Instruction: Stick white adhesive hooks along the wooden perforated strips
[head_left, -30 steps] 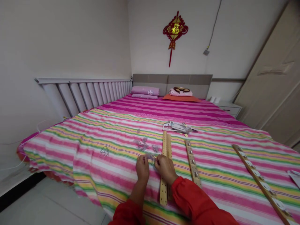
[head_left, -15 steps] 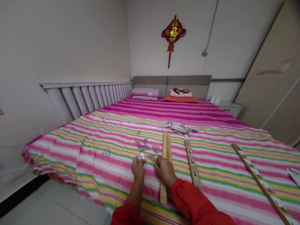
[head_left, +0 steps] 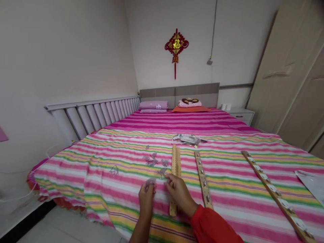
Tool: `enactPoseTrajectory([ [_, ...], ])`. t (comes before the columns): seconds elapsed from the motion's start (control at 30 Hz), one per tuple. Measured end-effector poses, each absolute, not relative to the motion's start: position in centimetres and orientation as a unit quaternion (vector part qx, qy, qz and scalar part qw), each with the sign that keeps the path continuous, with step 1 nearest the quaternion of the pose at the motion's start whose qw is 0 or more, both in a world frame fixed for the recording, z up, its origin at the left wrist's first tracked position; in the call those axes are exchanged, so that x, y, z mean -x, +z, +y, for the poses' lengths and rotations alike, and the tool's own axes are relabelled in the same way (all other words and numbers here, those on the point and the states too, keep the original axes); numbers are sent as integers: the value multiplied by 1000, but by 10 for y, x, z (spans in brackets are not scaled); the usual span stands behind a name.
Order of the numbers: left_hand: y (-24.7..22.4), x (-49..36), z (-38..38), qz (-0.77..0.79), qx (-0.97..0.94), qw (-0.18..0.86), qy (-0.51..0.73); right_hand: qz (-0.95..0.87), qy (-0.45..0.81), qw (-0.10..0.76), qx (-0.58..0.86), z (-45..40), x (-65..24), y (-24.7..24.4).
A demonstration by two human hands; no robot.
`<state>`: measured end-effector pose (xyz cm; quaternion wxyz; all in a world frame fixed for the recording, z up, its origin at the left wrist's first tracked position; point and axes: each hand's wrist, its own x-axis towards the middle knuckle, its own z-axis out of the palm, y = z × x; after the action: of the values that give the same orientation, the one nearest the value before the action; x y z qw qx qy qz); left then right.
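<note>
Left hand [head_left: 146, 195] pinches a clear packet [head_left: 151, 181], its upper part exposed. Right hand [head_left: 178, 192], fingers bent, grip undeterminable, overlaps the drilled strip [head_left: 173, 162]; loose packets [head_left: 152, 161] lie ahead, seemingly for easy reach

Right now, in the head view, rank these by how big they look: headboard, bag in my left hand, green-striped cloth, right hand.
Largest to smallest:
1. Green-striped cloth
2. Headboard
3. Right hand
4. Bag in your left hand
</note>
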<state>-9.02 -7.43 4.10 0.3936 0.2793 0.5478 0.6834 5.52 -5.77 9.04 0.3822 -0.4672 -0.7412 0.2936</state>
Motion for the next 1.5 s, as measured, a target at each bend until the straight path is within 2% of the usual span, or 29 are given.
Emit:
enactPoseTrajectory([
  [0.13, 68, 69, -106, 549, -308, 448, 635, -682, 354, 472, 432, -94, -69, 86],
  [0.27, 88, 40, -124, 461, -253, 617, 586, -610, 401, 510, 455, -121, -95, 77],
  [0.4, 98, 13, -135, 404, -113, 757, 501, -536, 442, 550, 464, -135, -125, 71],
  [0.53, 103, -7, -142, 375, -23, 819, 433, -495, 470, 558, 472, -145, -147, 76],
  [0.67, 97, -22, -149, 362, -31, 847, 387, -477, 498, 544, 478, -152, -158, 80],
  [0.73, 91, -28, -152, 407, -120, 818, 387, -469, 504, 545, 477, -155, -162, 79],
  [0.83, 84, -29, -154, 486, -266, 719, 421, -453, 489, 563, 488, -160, -167, 75],
  [0.97, 87, -23, -154, 583, -456, 472, 478, -457, 438, 586, 507, -169, -173, 70],
  [1.03, 93, -21, -155, 621, -552, 335, 444, -494, 391, 589, 507, -175, -174, 69],
  [1.1, 98, -22, -158, 638, -601, 279, 393, -556, 327, 579, 499, -180, -174, 70],
  [1.27, 105, -30, -164, 611, -653, 261, 363, -688, 199, 519, 467, -190, -174, 70],
  [1.5, 102, -34, -165, 578, -613, 358, 403, -705, 131, 497, 488, -192, -174, 64],
])
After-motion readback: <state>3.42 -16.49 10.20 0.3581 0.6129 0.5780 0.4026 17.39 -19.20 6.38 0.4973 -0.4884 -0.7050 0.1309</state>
